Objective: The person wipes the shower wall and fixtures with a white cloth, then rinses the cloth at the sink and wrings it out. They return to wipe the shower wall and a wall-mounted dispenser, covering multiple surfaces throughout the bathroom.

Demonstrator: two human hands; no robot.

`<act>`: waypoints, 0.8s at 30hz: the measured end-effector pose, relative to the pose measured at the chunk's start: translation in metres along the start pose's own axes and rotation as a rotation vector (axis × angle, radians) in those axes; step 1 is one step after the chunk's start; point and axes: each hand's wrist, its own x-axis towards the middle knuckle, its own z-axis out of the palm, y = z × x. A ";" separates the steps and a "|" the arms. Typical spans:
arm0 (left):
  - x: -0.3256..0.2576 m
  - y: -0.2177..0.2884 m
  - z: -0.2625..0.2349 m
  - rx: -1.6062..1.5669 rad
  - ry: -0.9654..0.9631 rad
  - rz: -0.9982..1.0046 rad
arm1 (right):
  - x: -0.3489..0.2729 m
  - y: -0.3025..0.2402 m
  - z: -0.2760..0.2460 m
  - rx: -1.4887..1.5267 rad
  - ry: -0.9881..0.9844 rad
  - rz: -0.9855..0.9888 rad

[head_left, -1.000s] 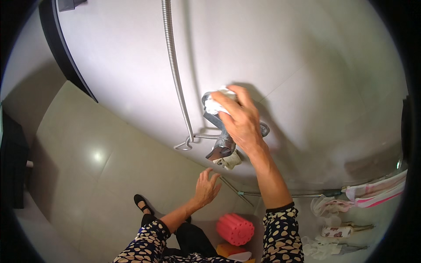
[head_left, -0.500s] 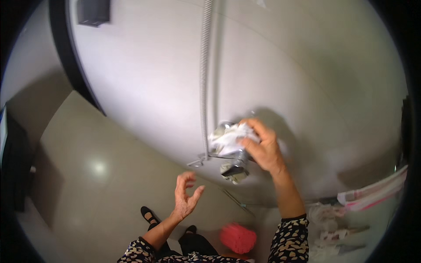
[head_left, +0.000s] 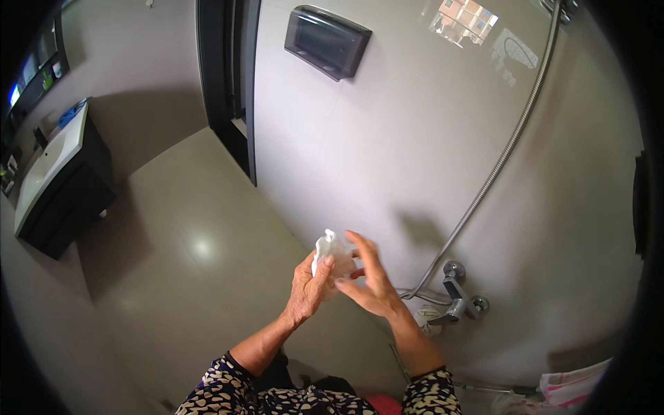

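A dark dispenser [head_left: 327, 43] is mounted on the wall [head_left: 387, 131]. Left of the dispenser, a black doorframe [head_left: 216, 76] and, farther, a white sink [head_left: 63, 149] are seen; far below right, a pink-striped towel [head_left: 575, 384].

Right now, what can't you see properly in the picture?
In the head view:
Left hand: some fingers are hidden behind the white cloth.
Right hand: its fingertips are blurred, so I can't tell whether they touch the cloth.
Red thing: cut off by the lower edge.
Striped towel: its right end is lost in the dark rim.
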 end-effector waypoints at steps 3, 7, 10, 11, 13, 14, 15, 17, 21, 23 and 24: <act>0.008 0.013 -0.028 -0.004 0.026 0.064 | 0.012 0.016 0.025 0.318 -0.214 0.220; 0.013 0.037 -0.053 -0.057 0.157 0.131 | 0.032 0.002 0.038 0.330 -0.004 0.344; 0.015 0.045 -0.081 0.012 0.238 0.168 | 0.082 -0.022 0.007 0.222 0.459 0.142; 0.014 0.043 -0.091 0.035 0.306 0.166 | 0.103 -0.040 -0.011 0.083 0.558 -0.033; 0.014 0.041 -0.098 0.068 0.377 0.187 | 0.143 -0.046 -0.062 -0.507 0.794 -0.506; 0.013 0.042 -0.100 0.046 0.393 0.194 | 0.163 -0.067 -0.076 -0.687 0.869 -0.636; 0.013 0.042 -0.103 0.043 0.392 0.192 | 0.183 -0.071 -0.090 -0.789 0.934 -0.727; 0.015 0.037 -0.106 0.027 0.377 0.185 | 0.218 -0.062 -0.122 -1.007 0.997 -0.781; 0.028 0.031 -0.107 0.046 0.400 0.187 | 0.254 -0.027 -0.125 -1.648 0.818 -0.764; 0.039 0.031 -0.103 0.063 0.412 0.166 | 0.263 -0.003 -0.109 -1.693 0.712 -0.727; 0.041 0.031 -0.103 0.077 0.428 0.150 | 0.266 0.008 -0.097 -1.708 0.660 -0.688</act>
